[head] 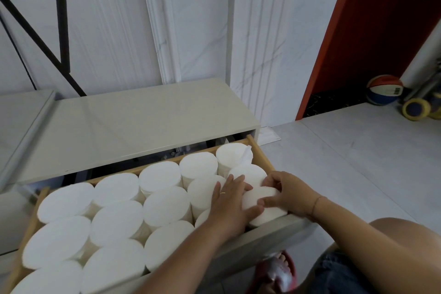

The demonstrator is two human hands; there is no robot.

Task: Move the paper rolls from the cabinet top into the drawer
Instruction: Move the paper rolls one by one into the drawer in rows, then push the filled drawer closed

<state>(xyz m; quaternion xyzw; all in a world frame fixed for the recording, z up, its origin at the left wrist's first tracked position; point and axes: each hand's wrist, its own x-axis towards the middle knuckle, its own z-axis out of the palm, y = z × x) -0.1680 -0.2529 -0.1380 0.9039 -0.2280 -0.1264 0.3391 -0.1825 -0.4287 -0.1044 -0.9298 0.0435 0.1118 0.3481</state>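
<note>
The open wooden drawer (260,152) is packed with several white paper rolls standing on end, such as one roll (165,204) in the middle. A last roll (263,207) sits tilted in the front right corner, against the grey drawer front (267,236). My left hand (230,203) presses flat on its left side and on the neighbouring roll. My right hand (285,192) curls over its top right edge. Both hands grip this roll. The grey cabinet top (124,126) carries no rolls in view.
A white marble wall rises behind the cabinet, with a black metal frame (63,31) at the left. A red panel (358,31), a basketball (384,89) and a wheeled toy (420,105) are at the right. My knee and a red slipper (281,272) are below the drawer front.
</note>
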